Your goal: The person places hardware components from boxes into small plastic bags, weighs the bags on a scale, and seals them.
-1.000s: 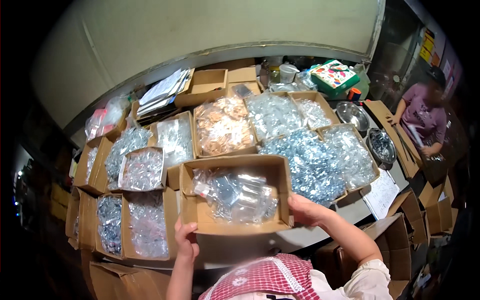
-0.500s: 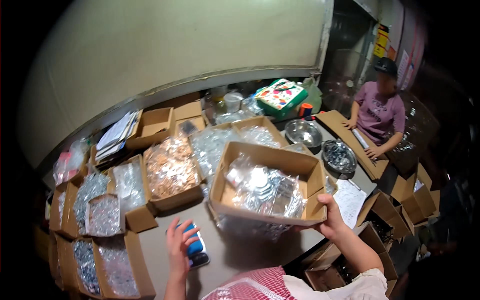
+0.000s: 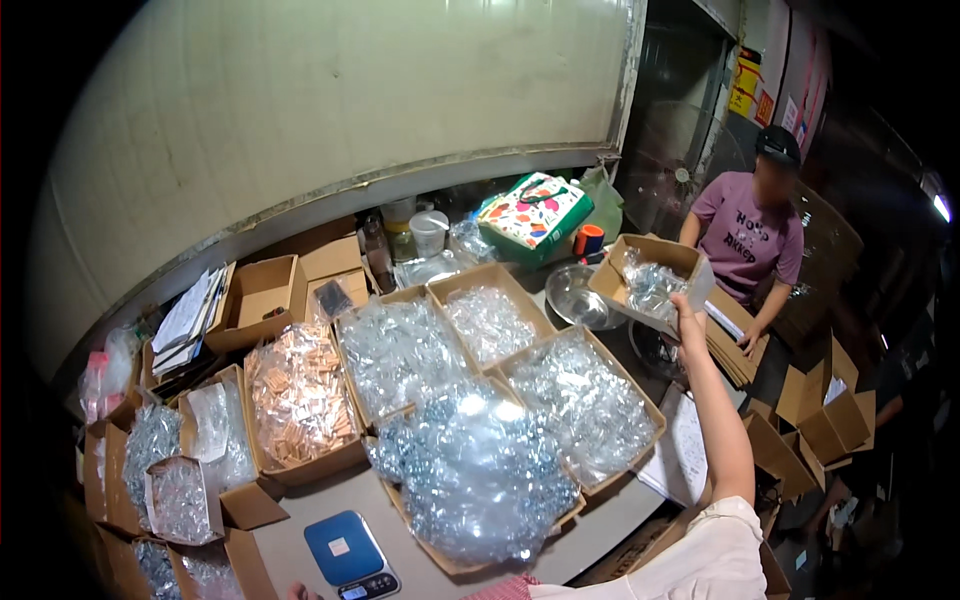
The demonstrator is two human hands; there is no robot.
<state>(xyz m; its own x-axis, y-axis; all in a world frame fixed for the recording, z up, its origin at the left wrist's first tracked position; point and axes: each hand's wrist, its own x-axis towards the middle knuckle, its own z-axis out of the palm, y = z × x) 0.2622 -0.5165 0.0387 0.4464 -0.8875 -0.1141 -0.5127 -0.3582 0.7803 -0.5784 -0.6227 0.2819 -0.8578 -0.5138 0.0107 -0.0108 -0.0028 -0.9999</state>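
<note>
Stretched far out to the right, my right hand grips the near right corner of an open cardboard box with clear plastic bags in it. The box is tilted above a steel bowl and partly over a dark-filled bowl. Only the fingertips of my left hand show at the lower edge, near a blue kitchen scale; whether they are closed is hidden. In the middle, a cardboard box heaped with bluish plastic packets stands on the table.
More boxes of clear packets and one of copper-coloured parts crowd the table. A patterned green bag stands at the back. On the right a person in a purple shirt sits by flat cardboard. Papers lie near my forearm.
My right hand has carried the box from over the middle of the table to the far right. My left hand has dropped back to the lower edge, uncovering the scale.
</note>
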